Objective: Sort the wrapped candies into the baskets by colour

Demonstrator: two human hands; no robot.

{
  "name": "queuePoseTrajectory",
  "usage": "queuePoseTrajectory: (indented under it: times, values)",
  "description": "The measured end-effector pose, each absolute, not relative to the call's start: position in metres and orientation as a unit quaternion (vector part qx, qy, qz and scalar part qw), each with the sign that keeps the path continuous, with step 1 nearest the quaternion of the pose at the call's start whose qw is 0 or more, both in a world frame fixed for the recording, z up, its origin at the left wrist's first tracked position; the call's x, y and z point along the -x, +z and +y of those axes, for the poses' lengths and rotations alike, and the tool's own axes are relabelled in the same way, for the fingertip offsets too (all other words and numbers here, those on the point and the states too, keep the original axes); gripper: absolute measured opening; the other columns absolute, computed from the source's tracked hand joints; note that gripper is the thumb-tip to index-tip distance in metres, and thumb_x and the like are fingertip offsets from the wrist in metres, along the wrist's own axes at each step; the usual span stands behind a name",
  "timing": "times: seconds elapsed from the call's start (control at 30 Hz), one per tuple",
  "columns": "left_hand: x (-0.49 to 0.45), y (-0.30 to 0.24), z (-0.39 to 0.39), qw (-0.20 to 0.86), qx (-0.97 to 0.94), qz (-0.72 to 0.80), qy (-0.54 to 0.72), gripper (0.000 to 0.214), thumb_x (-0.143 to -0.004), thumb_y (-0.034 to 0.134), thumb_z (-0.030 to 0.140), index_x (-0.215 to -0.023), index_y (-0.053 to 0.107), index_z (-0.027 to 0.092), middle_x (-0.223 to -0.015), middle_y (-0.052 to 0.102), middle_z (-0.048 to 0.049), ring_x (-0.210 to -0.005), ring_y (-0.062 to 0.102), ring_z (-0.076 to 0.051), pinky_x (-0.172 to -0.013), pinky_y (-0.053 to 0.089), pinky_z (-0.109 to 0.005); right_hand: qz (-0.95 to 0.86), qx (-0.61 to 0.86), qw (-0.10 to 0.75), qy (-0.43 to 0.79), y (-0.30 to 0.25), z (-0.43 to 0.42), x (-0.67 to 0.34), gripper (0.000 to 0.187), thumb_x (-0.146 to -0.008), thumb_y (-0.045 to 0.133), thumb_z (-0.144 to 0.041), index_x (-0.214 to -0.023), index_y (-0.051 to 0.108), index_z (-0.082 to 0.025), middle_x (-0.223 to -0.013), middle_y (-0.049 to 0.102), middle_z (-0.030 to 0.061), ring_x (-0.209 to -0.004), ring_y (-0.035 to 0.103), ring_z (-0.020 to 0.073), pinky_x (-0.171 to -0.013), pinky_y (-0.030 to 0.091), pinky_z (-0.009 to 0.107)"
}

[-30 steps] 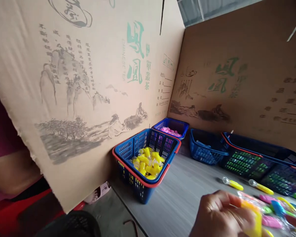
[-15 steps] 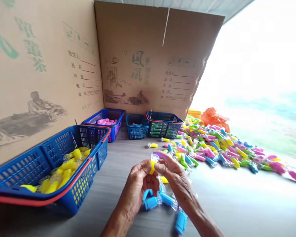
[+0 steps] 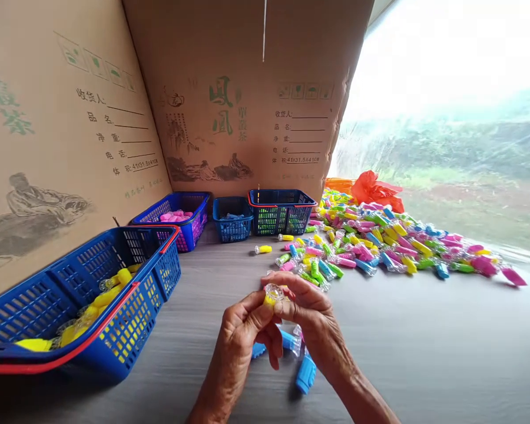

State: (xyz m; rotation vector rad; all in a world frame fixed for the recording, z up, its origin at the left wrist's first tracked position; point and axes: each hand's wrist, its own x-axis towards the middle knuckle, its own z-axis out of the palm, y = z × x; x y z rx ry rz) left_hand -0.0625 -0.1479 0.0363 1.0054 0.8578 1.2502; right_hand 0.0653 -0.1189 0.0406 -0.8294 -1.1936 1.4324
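Between my two hands is a small yellow flashlight (image 3: 270,298) with a clear faceted head tilted up toward me. My left hand (image 3: 242,333) pinches its yellow body between thumb and fingers. My right hand (image 3: 311,306) grips it from the other side, thumb against it and fingers curled behind the clear head. Part of the body is hidden by the fingers. Below and behind the hands, several blue flashlights lie on the table, one (image 3: 306,375) nearest to me and another (image 3: 290,340) partly covered by the left fingers.
A blue basket (image 3: 152,306) of yellow flashlights stands at left. Behind are a basket of pink ones (image 3: 198,227), a small basket (image 3: 233,232) with blue ones and a dark basket (image 3: 282,217). A mixed heap (image 3: 380,235) and a red plastic bag (image 3: 375,189) lie right. Cardboard (image 3: 229,53) walls the back.
A purple glow on my right fingers is gone. The flashlight's clear head has tipped more toward me, and my right fingers have closed in around it. The view has shifted slightly.
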Motion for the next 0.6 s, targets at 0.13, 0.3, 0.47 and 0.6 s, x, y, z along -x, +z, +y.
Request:
queuePoseTrajectory:
  times: [0.13, 0.3, 0.47, 0.6]
  values:
    - [0.057, 0.037, -0.148, 0.592, -0.445, 0.404, 0.537, 0.044, -0.081, 0.066, 0.049, -0.103, 0.066, 0.012, -0.065, 0.054, -0.0003, -0.047, 0.052, -0.011, -0.04, 0.043, -0.022, -0.47, 0.296, 0.519, 0.65, 0.034, -0.113, -0.071, 0.029, -0.071, 0.079, -0.031, -0.098, 0.073, -0.024, -0.076, 0.066, -0.0009, -0.066, 0.055, 0.0133, -0.068, 0.047, 0.027]
    - [0.05, 0.04, -0.148, 0.589, -0.458, 0.435, 0.504, 0.052, -0.079, 0.062, 0.06, -0.096, 0.067, 0.011, -0.062, 0.052, -0.0005, -0.048, 0.05, -0.011, -0.042, 0.042, -0.022, -0.451, 0.252, 0.521, 0.68, 0.024, -0.11, -0.079, 0.028, -0.073, 0.078, -0.032, -0.099, 0.071, -0.022, -0.067, 0.063, -0.002, -0.056, 0.054, 0.0121, -0.062, 0.046, 0.027]
    - [0.04, 0.04, -0.148, 0.572, -0.481, 0.469, 0.471, 0.045, -0.082, 0.06, 0.057, -0.09, 0.065, 0.013, -0.061, 0.049, 0.001, -0.047, 0.044, -0.009, -0.041, 0.034, -0.019, -0.41, 0.264, 0.536, 0.689, 0.021, -0.112, -0.088, 0.029, -0.066, 0.081, -0.027, -0.093, 0.072, -0.021, -0.073, 0.068, -0.0009, -0.058, 0.058, 0.0127, -0.064, 0.047, 0.027]
    - [0.033, 0.035, -0.153, 0.529, -0.518, 0.496, 0.453, 0.043, -0.087, 0.052, 0.057, -0.09, 0.063, 0.015, -0.058, 0.045, 0.0025, -0.049, 0.041, -0.01, -0.043, 0.032, -0.02, -0.411, 0.244, 0.526, 0.703, 0.02, -0.112, -0.091, 0.026, -0.066, 0.08, -0.025, -0.091, 0.073, -0.023, -0.071, 0.068, -0.0018, -0.06, 0.059, 0.0138, -0.064, 0.05, 0.029]
